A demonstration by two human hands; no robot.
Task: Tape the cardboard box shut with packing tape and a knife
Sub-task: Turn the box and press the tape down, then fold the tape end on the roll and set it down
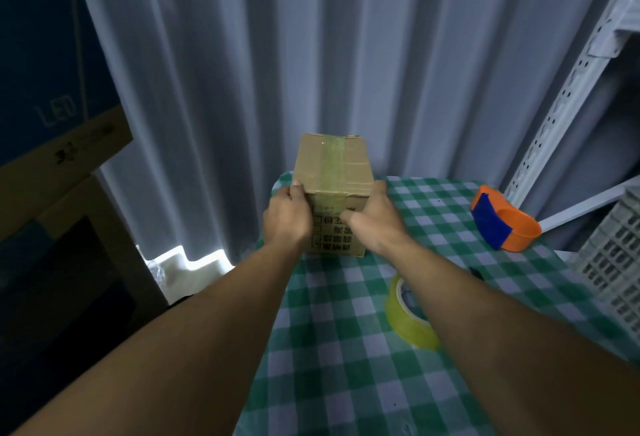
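Observation:
A small cardboard box (332, 165) stands at the far left end of the table, its flaps closed. A strip of clear yellowish tape (334, 161) runs down the middle of its top and over the near face. My left hand (287, 217) grips the box's near left corner, thumb on the top edge. Pressed against the near right corner and front face is my right hand (374, 220). A roll of yellowish packing tape (410, 314) lies on the table under my right forearm. A small dark object (476, 272), perhaps the knife, peeks out beside that forearm.
The table wears a green and white checked cloth (346, 349). An orange and blue tape dispenser (502, 224) lies at the right. A white plastic crate (613, 262) and a metal shelf upright (568, 89) stand at the right edge. Curtains hang behind; stacked cartons (52, 123) rise at the left.

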